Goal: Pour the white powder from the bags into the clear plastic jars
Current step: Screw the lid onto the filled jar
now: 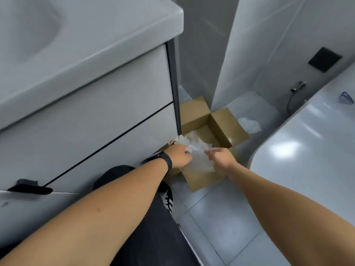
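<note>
- Both hands pinch a clear plastic bag (pixel 199 158) over an open cardboard box (pixel 221 129) on the bathroom floor: the left hand (pixel 179 157) grips its left edge, the right hand (pixel 221 157) its right.
- The box sits between a vanity cabinet (pixel 86 121) and a bathtub (pixel 307 150).
- The step looks like fetching a bag; whether it holds powder cannot be told.
- No jars are in sight, so the next move calls for lifting the bag out and carrying it to them.

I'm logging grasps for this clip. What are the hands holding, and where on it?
Both hands pinch one clear plastic bag over the cardboard box: left hand at its left top edge, right hand at its right top edge.
</note>
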A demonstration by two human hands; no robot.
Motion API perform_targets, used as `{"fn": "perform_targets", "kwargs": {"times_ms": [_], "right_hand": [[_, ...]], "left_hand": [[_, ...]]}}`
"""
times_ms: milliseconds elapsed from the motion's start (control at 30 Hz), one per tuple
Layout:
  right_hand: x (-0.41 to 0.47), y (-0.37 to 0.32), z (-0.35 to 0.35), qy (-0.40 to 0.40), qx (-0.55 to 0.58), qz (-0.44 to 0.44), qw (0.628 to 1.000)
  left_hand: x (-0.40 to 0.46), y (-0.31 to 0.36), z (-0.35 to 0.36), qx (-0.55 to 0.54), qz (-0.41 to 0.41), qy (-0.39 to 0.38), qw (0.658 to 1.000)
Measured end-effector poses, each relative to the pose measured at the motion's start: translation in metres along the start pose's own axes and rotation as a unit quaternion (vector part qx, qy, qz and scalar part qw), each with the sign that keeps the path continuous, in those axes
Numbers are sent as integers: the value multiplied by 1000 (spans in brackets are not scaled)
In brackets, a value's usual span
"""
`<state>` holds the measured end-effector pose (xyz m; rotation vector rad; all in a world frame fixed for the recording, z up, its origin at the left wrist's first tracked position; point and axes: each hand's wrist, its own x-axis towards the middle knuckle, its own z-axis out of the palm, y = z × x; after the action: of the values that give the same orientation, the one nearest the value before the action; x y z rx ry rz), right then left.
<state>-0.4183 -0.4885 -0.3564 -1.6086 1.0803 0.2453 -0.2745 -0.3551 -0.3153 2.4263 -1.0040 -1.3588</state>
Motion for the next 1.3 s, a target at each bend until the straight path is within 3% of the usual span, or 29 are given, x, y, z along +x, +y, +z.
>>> {"fn": "perform_targets", "kwargs": {"times_ms": [300, 467, 600, 867, 967, 1067, 1300], "right_hand": [[53, -15, 7, -15, -56, 37, 998], [54, -30, 5, 9, -168, 73, 983], [46, -37, 18, -6, -257, 34, 966], [-7, -82, 11, -1, -416, -47, 908], [-42, -117, 4, -50, -445, -71, 891], [-85, -148, 2, -86, -500, -96, 856], [-166, -217, 15, -60, -630, -155, 759]], "left_hand": [[49, -16, -4, -70, -36, 13, 997], [50, -24, -9, -66, -34, 20, 997], [36, -19, -16, -65, -21, 28, 997], [-19, 0, -38, 36, 63, 60, 996], [-55, 0, -53, 42, 87, 73, 993], [-97, 13, -71, 45, 104, 75, 991], [-214, 42, -115, 111, 161, 160, 968]]}}
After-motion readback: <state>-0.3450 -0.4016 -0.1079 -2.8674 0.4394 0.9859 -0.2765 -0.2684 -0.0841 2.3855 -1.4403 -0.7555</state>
